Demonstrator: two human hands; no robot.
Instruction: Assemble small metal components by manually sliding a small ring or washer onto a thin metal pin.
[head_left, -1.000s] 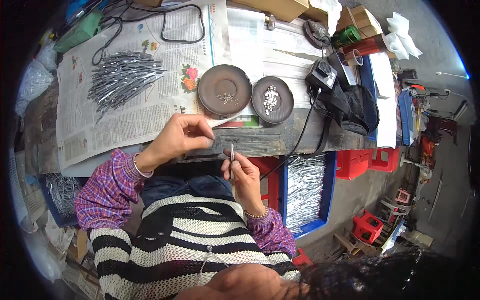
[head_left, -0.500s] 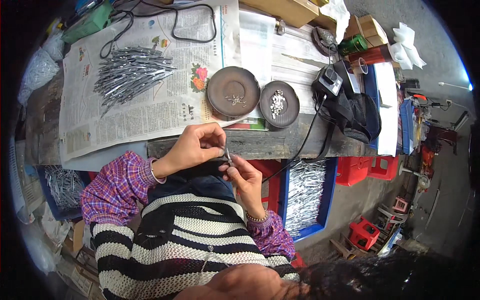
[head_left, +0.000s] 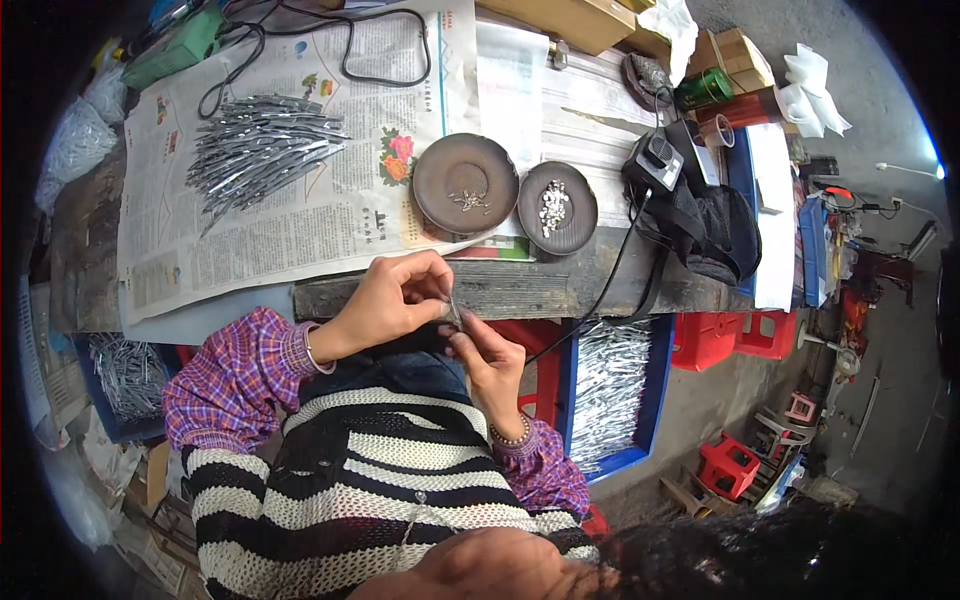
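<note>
Right hand (head_left: 491, 362); slim piece (head_left: 456, 314) (in grip)

Workbench (head_left: 540, 290): worn dark wood, spans upper half of frame. Floor (head_left: 685, 415): grey, right of centre. Red stools (head_left: 697, 345) right of centre; another red stool (head_left: 728, 462), lower right; small pink stool (head_left: 800, 406) above it. Bright bluish-white light (head_left: 940, 172), upper right edge.

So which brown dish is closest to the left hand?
The bigger dish, right beside the printed flowers. It's just above the left hand in the picture; the smaller dish sits farther right.
</note>
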